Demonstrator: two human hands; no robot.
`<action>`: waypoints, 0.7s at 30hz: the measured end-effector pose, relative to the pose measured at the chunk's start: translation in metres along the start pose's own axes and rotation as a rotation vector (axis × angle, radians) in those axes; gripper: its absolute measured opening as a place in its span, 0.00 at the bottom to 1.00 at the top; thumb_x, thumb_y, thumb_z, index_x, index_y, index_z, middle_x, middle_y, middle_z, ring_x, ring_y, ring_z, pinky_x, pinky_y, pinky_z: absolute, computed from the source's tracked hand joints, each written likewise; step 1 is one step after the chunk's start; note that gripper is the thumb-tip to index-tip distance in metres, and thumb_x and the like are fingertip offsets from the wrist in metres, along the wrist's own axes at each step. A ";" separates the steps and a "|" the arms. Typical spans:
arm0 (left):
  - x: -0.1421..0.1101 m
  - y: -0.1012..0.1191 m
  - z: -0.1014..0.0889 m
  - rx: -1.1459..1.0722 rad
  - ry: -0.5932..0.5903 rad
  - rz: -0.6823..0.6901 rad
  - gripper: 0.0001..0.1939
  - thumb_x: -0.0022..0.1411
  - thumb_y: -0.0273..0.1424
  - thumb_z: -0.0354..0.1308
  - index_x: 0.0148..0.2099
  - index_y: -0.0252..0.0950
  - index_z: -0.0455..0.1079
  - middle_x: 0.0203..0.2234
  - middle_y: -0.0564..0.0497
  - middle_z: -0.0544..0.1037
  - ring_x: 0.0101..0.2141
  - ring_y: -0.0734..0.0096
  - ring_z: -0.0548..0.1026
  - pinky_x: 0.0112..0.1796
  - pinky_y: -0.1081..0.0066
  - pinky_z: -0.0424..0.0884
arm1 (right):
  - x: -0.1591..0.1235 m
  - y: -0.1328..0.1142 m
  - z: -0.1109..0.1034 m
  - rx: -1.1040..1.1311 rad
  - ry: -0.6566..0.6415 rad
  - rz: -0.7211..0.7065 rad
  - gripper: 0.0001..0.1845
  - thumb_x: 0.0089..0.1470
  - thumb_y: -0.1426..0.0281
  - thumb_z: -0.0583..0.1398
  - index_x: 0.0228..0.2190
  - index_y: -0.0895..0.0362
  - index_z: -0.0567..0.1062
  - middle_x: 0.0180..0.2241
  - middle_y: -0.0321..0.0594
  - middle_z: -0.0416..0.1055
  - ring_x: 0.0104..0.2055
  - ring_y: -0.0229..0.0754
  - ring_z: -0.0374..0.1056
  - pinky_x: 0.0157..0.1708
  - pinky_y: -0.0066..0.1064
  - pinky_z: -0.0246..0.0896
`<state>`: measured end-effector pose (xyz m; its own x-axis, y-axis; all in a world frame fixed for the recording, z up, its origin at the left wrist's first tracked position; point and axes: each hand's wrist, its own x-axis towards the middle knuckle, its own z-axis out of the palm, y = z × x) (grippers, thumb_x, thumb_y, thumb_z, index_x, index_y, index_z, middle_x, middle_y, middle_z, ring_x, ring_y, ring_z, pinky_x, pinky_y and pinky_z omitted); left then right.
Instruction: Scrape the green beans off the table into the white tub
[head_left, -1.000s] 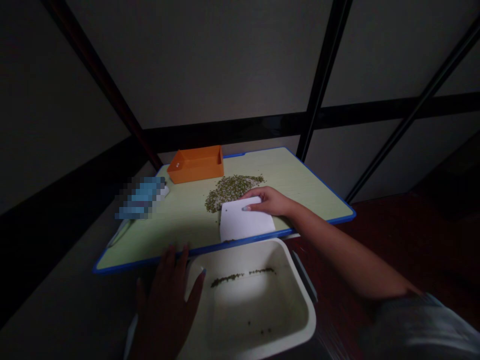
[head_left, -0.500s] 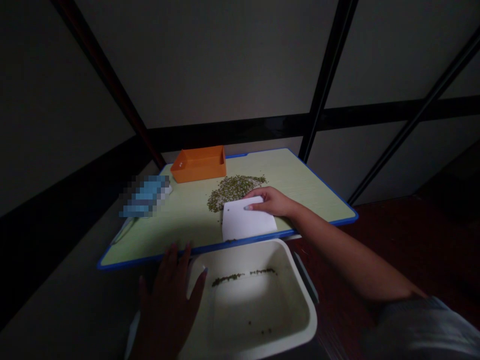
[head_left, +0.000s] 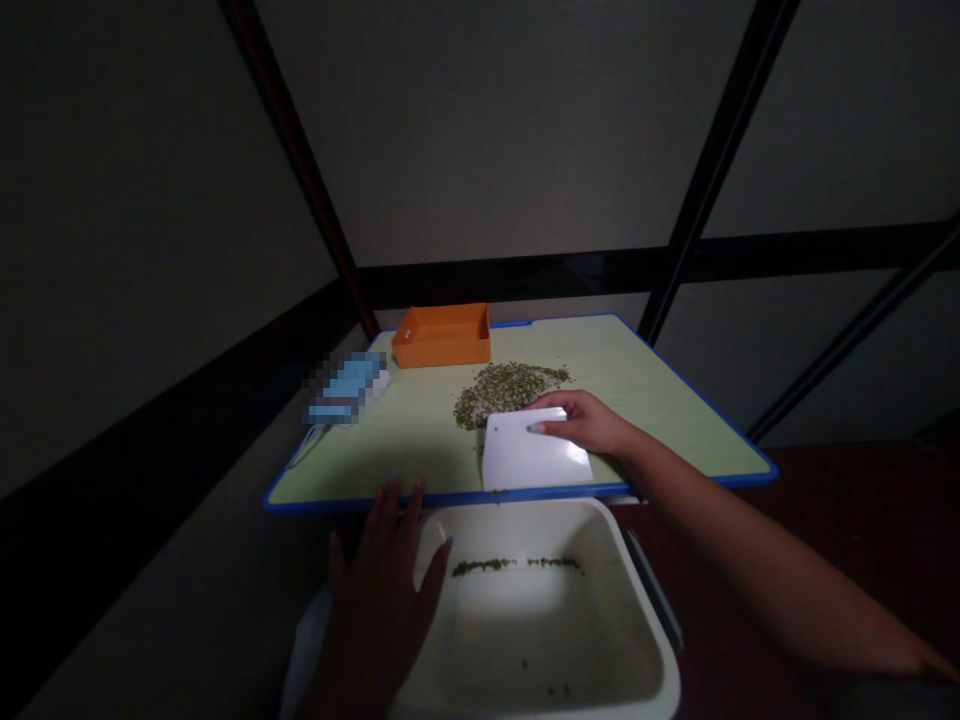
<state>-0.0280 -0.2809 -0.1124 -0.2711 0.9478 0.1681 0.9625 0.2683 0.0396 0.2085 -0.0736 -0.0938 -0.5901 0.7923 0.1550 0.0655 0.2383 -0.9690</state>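
1. A pale green bench [head_left: 660,410] with a blue rim stands against dark-framed wall panels [head_left: 487,130], a deep red floor [head_left: 847,500] showing at right.
2. An orange tray [head_left: 442,350] sits at the back left of the bench, a few small white specks on its inner wall.
3. A light blue item [head_left: 349,388], blurred beyond recognition, lies at the bench's left side, a white cord [head_left: 307,445] trailing toward the near corner.
4. Green seeds [head_left: 499,390] spread in a loose heap mid-bench, near the tray; a few lie at the front rim.
5. Below that rim, a cream tub [head_left: 525,530] opens upward, a thin line of seeds along the base of its far wall and a few strays nearer.
6. The right hand [head_left: 577,420] pinches a white card [head_left: 525,455], thumb on top, the other fingers mostly hidden. The card lies between heap and tub, its lower edge at the blue rim, covering that stretch of bench.
7. The left hand [head_left: 390,560], in shadow, is spread wide, fingertips at the bench's front rim and thumb over the tub's left side; whether the thumb touches the tub cannot be told.
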 end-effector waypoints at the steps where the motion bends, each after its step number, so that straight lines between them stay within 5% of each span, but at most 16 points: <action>1: 0.000 0.000 0.000 -0.002 -0.001 0.000 0.28 0.66 0.41 0.39 0.67 0.45 0.48 0.68 0.48 0.50 0.66 0.60 0.51 0.61 0.36 0.47 | 0.000 -0.001 0.000 -0.001 0.001 0.002 0.21 0.39 0.61 0.70 0.36 0.60 0.79 0.34 0.42 0.77 0.32 0.38 0.69 0.34 0.32 0.65; 5: -0.001 0.001 -0.002 -0.013 -0.017 0.008 0.28 0.66 0.41 0.39 0.67 0.44 0.48 0.68 0.47 0.50 0.66 0.59 0.51 0.60 0.36 0.48 | -0.001 -0.004 -0.002 0.011 0.037 0.005 0.22 0.38 0.61 0.70 0.35 0.60 0.79 0.33 0.42 0.77 0.31 0.37 0.68 0.32 0.31 0.64; 13: 0.001 -0.005 0.011 -0.004 0.062 0.035 0.28 0.66 0.42 0.37 0.67 0.45 0.48 0.68 0.47 0.50 0.66 0.58 0.51 0.60 0.35 0.48 | 0.000 -0.008 -0.009 0.094 0.407 -0.064 0.27 0.39 0.57 0.69 0.40 0.60 0.78 0.34 0.43 0.77 0.27 0.38 0.67 0.25 0.29 0.60; 21: 0.001 -0.002 0.006 0.000 0.047 0.013 0.28 0.66 0.40 0.37 0.66 0.43 0.49 0.67 0.47 0.51 0.66 0.59 0.52 0.60 0.37 0.48 | 0.003 -0.002 -0.013 -0.076 0.411 -0.075 0.26 0.40 0.57 0.67 0.39 0.60 0.79 0.39 0.48 0.77 0.34 0.43 0.70 0.29 0.31 0.63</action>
<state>-0.0305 -0.2791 -0.1177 -0.2582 0.9420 0.2142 0.9659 0.2564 0.0368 0.2172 -0.0646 -0.0885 -0.2261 0.9256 0.3036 0.1032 0.3326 -0.9374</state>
